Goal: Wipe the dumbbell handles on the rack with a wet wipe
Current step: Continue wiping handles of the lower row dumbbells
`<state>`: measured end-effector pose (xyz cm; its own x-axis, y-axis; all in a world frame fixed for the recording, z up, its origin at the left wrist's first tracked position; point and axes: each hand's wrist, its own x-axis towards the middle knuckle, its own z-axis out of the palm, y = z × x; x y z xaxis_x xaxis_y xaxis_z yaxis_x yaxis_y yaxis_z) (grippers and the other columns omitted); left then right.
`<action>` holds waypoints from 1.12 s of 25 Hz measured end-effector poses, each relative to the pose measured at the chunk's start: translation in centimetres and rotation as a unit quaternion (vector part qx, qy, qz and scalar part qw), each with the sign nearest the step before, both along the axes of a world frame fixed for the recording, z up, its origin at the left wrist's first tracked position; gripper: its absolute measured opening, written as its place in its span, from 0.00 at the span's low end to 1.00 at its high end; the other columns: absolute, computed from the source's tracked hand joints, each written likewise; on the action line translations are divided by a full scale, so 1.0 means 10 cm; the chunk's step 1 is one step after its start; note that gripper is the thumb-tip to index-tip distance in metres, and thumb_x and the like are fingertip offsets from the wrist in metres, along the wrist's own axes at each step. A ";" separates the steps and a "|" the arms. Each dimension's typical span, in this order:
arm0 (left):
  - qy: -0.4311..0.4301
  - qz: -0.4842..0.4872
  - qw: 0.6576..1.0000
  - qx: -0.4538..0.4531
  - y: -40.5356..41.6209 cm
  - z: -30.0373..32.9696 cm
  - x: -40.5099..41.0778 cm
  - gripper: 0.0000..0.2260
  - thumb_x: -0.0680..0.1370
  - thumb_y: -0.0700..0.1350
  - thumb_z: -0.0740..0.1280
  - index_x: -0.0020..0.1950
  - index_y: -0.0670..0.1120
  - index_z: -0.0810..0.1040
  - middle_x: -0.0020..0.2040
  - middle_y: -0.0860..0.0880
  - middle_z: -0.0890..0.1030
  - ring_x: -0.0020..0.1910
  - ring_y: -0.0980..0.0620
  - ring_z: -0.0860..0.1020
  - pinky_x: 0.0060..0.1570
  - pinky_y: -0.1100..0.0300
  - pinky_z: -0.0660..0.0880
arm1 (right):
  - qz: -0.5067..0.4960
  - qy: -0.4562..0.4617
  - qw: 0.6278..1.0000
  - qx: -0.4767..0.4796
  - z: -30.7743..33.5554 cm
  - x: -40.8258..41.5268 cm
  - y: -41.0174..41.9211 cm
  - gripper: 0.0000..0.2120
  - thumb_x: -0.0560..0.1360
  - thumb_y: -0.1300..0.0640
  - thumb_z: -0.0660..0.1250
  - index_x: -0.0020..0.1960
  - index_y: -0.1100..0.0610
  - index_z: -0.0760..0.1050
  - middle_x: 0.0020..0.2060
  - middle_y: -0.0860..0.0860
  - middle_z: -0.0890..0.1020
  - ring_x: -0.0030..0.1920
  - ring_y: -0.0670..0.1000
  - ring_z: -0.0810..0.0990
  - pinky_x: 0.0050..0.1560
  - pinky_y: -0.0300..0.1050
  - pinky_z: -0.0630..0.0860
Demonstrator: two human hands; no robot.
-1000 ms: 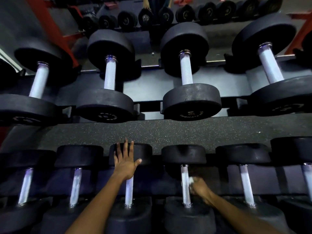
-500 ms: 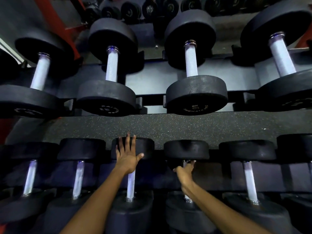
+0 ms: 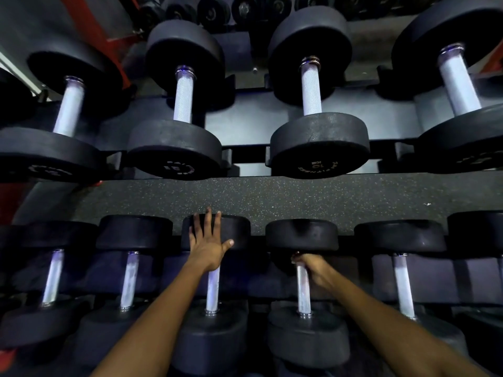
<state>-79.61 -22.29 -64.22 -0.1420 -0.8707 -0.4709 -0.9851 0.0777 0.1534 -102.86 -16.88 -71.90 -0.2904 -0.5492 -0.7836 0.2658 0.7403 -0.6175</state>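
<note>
Black dumbbells with pale knurled metal handles lie in two rows on the rack. My right hand (image 3: 313, 268) grips the top of one lower-row handle (image 3: 303, 295), fingers curled round it just under the far weight head. The wet wipe is hidden inside that hand. My left hand (image 3: 208, 244) rests flat with spread fingers on the far head (image 3: 236, 229) of the neighbouring dumbbell to the left, above its handle (image 3: 212, 289).
The upper row holds larger dumbbells, such as one (image 3: 318, 144) straight above my right hand. A speckled rubber strip (image 3: 272, 197) separates the rows. Red rack frame (image 3: 95, 25) stands at the upper left. More dumbbells sit on a far rack (image 3: 245, 6).
My right hand slid up the handle from its lower part to the top end and closed round it. The white wipe, visible a second ago, is now covered. My left hand stayed put.
</note>
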 end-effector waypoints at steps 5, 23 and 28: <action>0.010 0.001 1.000 -0.009 0.00 -0.02 0.01 0.36 0.82 0.57 0.55 0.78 0.47 0.33 0.76 0.47 0.28 0.74 0.39 0.28 0.72 0.41 0.35 | -0.089 0.144 0.985 0.029 -0.02 0.37 0.01 0.28 0.62 0.68 0.74 0.60 0.66 0.71 0.55 0.60 0.79 0.53 0.57 0.80 0.53 0.47 0.76; 0.018 0.003 0.999 -0.030 0.02 -0.03 0.01 0.36 0.82 0.58 0.55 0.78 0.47 0.34 0.77 0.47 0.30 0.74 0.39 0.29 0.72 0.41 0.35 | 0.706 0.521 0.311 -0.364 -0.08 -0.91 0.15 0.22 0.71 0.61 0.53 0.61 0.55 0.75 0.57 0.46 0.81 0.56 0.43 0.80 0.44 0.33 0.77; 0.025 0.002 0.999 -0.028 0.03 -0.03 0.02 0.36 0.82 0.58 0.55 0.78 0.48 0.35 0.77 0.47 0.30 0.74 0.40 0.29 0.72 0.41 0.34 | 0.749 0.542 0.238 -0.298 -0.16 -0.37 -0.03 0.06 0.66 0.55 0.68 0.36 0.54 0.83 0.34 0.45 0.83 0.38 0.45 0.82 0.40 0.35 0.77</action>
<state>-79.45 -21.97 -64.51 -0.1611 -0.8958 -0.4142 -0.9765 0.0838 0.1986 -106.53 -17.20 -73.45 0.7266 -0.5925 -0.3477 -0.5753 -0.8014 0.1635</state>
